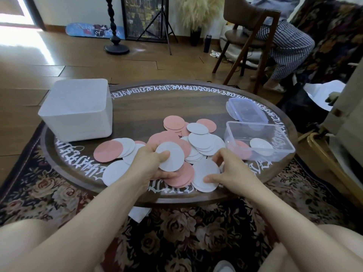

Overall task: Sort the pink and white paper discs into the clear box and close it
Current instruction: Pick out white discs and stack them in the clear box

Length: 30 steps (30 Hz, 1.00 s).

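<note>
A: Head view. What is held, and by which hand?

B: A white disc (pixel 170 156) is gripped by the left hand (pixel 152 163), thumb curled over its near edge and fingers beneath, above a pink stack (pixel 181 176). A stack of white discs (pixel 204 176) on the table is pinched by the right hand (pixel 228 169), thumb on top and fingers curled at its far edge.

A: Where are the remaining discs shown?

B: A loose pile of pink and white discs (pixel 194 138) is spread across the middle of the round wooden table (pixel 157 103). One pink and one white disc are already seen inside the clear box (pixel 259 143).

A: Which relation is the next move governed by?

B: The clear box lies to the right of both hands and slightly beyond them, its long axis running left to right; the right hand is nearer. Its lid (pixel 246 112) is set just behind it, off the box. A white bin (pixel 77 109) stands at far left, well apart. Sorting is judged to be at an early stage.
</note>
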{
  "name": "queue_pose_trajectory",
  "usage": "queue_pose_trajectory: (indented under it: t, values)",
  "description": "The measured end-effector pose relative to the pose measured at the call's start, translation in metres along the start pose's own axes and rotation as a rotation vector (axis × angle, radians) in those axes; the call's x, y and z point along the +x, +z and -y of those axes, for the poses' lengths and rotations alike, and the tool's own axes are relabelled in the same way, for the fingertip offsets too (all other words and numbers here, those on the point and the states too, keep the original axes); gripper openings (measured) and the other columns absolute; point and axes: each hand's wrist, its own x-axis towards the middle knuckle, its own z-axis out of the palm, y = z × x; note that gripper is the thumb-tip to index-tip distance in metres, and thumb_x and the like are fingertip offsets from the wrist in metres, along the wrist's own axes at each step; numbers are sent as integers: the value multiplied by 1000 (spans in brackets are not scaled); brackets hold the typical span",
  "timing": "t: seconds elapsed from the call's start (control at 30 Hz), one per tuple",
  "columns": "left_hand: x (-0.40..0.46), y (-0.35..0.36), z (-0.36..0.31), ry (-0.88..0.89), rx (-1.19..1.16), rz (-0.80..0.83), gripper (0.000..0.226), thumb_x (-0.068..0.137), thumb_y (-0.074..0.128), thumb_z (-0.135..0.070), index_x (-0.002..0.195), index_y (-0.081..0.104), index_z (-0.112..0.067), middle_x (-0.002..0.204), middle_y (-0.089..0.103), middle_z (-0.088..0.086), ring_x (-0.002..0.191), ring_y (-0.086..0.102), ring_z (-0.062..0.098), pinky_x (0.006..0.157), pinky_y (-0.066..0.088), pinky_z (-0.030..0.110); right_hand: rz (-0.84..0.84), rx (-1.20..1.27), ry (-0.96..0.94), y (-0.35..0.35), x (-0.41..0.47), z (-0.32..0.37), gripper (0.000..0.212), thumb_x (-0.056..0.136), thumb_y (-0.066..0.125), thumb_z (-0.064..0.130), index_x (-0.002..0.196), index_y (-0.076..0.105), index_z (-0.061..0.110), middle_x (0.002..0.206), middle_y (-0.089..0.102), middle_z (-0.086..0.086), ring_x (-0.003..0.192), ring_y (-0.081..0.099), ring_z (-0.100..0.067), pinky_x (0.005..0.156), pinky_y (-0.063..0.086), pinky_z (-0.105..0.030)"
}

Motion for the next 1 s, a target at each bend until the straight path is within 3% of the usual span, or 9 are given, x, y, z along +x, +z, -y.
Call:
queue_pose_trajectory:
  t: [0.07, 0.2, 0.43, 0.57, 0.7, 0.87, 1.0]
  values:
    - [1, 0, 1, -3, -7, 9, 38, 94, 52, -4, 132, 47, -5, 128, 52, 21, 90, 66, 39, 51, 58, 34, -16, 75, 28, 0, 2, 0, 36, 67, 82, 24, 85, 50, 20, 85, 60, 3, 57, 58, -14, 66, 48, -34]
    - [0, 2, 0, -2, -14, 19, 32, 93, 55, -7, 125, 52, -3, 119, 59, 21, 87, 68, 38, 49, 58, 31, -79, 113, 28, -1, 8, -3, 25, 72, 79, 21, 77, 55, 20, 75, 58, 5, 69, 53, -15, 69, 44, -33]
    - [-2, 1, 1, 13, 4, 10, 33, 93, 56, -9, 126, 52, -3, 116, 61, 22, 85, 69, 38, 48, 58, 30, -148, 87, 16, -6, 9, -8, 20, 82, 68, 27, 72, 61, 11, 64, 57, 2, 65, 57, -25, 65, 47, -35]
    - [-1, 2, 1, -2, -12, 9, 34, 96, 51, -10, 129, 50, -4, 121, 57, 21, 81, 69, 38, 51, 59, 32, -201, 111, -22, -8, 8, -4, 19, 90, 61, 21, 77, 62, 7, 73, 51, 2, 66, 45, -13, 59, 38, -22]
    - [-5, 3, 1, 7, -13, 30, 29, 97, 49, -9, 125, 52, -1, 116, 60, 23, 75, 69, 34, 49, 58, 30, -272, 297, -17, -12, 7, 0, 21, 88, 64, 24, 72, 58, 12, 63, 56, 6, 59, 49, -6, 61, 36, -26]
    - [-4, 3, 0, 21, -21, 28, 25, 96, 51, -11, 118, 56, -1, 109, 64, 24, 67, 71, 28, 48, 57, 29, -193, 508, 35, -12, 7, 5, 27, 89, 64, 24, 69, 53, 10, 47, 48, 9, 40, 37, -3, 46, 31, -16]
    - [-5, 5, 0, 27, -15, 83, 24, 99, 45, -15, 114, 58, -1, 103, 67, 23, 77, 72, 32, 56, 60, 35, -61, 663, 70, -10, 4, 10, 24, 93, 58, 13, 70, 51, 10, 54, 55, 1, 41, 34, -10, 39, 27, -16]
